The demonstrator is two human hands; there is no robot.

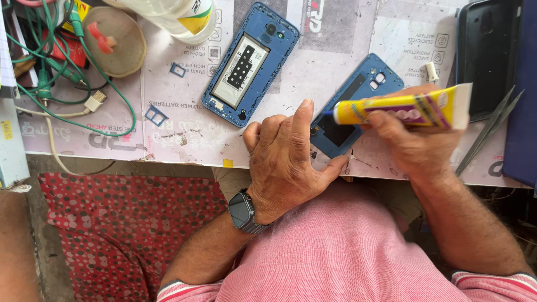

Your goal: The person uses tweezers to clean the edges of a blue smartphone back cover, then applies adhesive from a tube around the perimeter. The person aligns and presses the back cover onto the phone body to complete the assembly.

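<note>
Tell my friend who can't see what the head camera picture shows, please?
A person's right hand holds a yellow glue tube with its tip over a blue phone back cover, which the left hand steadies. An opened blue phone lies on the worktable nearby.

Right hand (411, 142) holds yellow glue tube (400, 108) over blue back cover (352, 106).

The left hand (285, 162) lies palm down, its index finger stretched forward, thumb spread to the side, the other fingers curled under; a watch circles the wrist. The right hand (411, 142) is closed in a grip, forearm angling in from the lower right.
</note>
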